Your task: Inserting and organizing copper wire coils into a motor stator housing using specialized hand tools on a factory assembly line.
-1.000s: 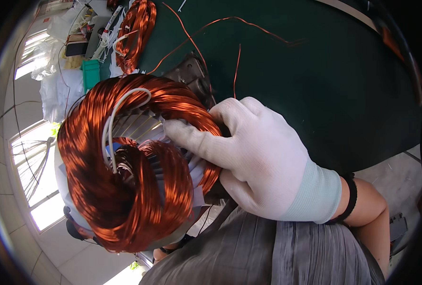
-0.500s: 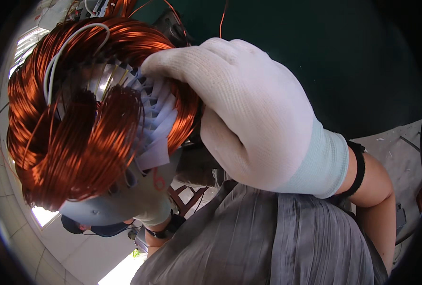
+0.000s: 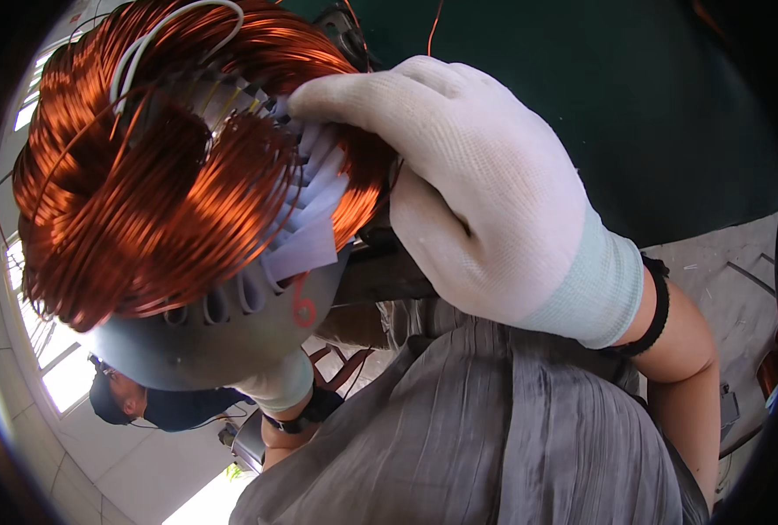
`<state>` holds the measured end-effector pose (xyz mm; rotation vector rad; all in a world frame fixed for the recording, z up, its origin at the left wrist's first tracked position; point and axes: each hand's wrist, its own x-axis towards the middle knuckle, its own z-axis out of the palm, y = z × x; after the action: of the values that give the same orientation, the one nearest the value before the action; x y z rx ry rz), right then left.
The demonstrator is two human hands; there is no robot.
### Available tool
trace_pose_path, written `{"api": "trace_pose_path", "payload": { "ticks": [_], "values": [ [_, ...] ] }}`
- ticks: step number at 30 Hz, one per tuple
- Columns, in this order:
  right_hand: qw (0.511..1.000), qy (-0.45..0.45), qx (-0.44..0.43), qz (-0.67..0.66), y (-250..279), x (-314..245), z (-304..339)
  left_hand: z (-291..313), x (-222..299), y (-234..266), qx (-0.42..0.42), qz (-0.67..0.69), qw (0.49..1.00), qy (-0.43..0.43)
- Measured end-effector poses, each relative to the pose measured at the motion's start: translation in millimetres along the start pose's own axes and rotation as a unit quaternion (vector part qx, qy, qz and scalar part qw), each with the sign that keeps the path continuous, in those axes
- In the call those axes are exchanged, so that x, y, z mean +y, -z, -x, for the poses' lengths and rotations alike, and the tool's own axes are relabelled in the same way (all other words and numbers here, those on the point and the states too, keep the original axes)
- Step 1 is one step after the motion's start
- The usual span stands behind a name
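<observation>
A motor stator with a grey metal body (image 3: 188, 354) fills the left side, tilted with its open end toward me. Thick bundles of copper winding (image 3: 161, 245) bulge over its rim, and white insulation strips (image 3: 319, 188) line the slots inside. My right hand (image 3: 494, 188), in a white glove, grips the right side of the winding. One finger reaches over the copper, its tip against the strips; the other fingers are curled beside the bundle. Beneath the stator shows part of my gloved left hand (image 3: 280, 385), its fingers hidden behind the metal body.
White leads (image 3: 140, 48) loop over the top of the winding. A dark green surface (image 3: 651, 131) lies beyond my right hand. Below the stator, a person in a dark cap (image 3: 109, 394) appears in the background. Loose copper wires (image 3: 434, 26) rise at the top.
The stator has tipped and shifted slightly up and right, showing more of its grey body. My right hand has moved a little right with it, its fingertip still at the insulation strips.
</observation>
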<state>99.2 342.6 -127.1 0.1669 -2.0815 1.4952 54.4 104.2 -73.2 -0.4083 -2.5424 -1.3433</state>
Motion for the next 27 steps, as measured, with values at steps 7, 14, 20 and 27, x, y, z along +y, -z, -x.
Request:
{"api": "trace_pose_path", "payload": {
  "ticks": [7, 14, 20, 27],
  "values": [
    [0.999, -0.041, -0.018, -0.019, -27, -27, 36, 24, 0, 17, -0.023, 0.002, 1.000, 0.012],
    [0.998, -0.024, -0.050, -0.021, 12, 2, -2, 13, 15, -5, 0.010, -0.008, 1.000, 0.018],
    [0.997, -0.029, -0.067, -0.018, 17, 3, 0, 10, 12, -9, 0.010, -0.005, 1.000, 0.023],
    [0.997, -0.025, -0.072, -0.002, 20, -2, -4, 10, 11, -5, 0.008, -0.004, 1.000, 0.025]
  ]
}}
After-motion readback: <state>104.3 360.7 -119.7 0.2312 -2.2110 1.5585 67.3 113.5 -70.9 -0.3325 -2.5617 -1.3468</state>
